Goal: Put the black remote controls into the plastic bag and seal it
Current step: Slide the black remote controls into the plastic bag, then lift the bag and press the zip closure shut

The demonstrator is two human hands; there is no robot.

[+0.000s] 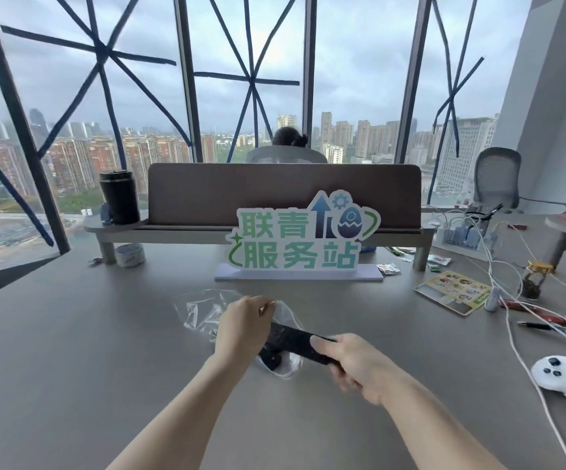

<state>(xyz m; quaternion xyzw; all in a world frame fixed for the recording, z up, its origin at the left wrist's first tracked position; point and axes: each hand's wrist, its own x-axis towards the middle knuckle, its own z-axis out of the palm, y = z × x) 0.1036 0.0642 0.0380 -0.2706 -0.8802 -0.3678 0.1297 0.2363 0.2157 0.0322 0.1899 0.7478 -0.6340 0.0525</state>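
Note:
A clear plastic bag (196, 309) lies crumpled on the grey desk in front of me. My left hand (245, 326) pinches the bag's upper edge and holds its mouth apart. My right hand (359, 364) grips the near end of a long black remote control (296, 338), whose far end points into the bag's mouth beside my left hand. A second dark remote (272, 358) shows below it, partly under the plastic; I cannot tell how far inside it sits.
A green and white sign (300, 239) stands just behind the bag. To the right lie a white controller (559, 374), white cables (512, 320), a pen (535, 325), a printed card (452, 291) and a small jar (535, 279). A black tumbler (119, 196) stands on the shelf, tape roll (130, 255) below.

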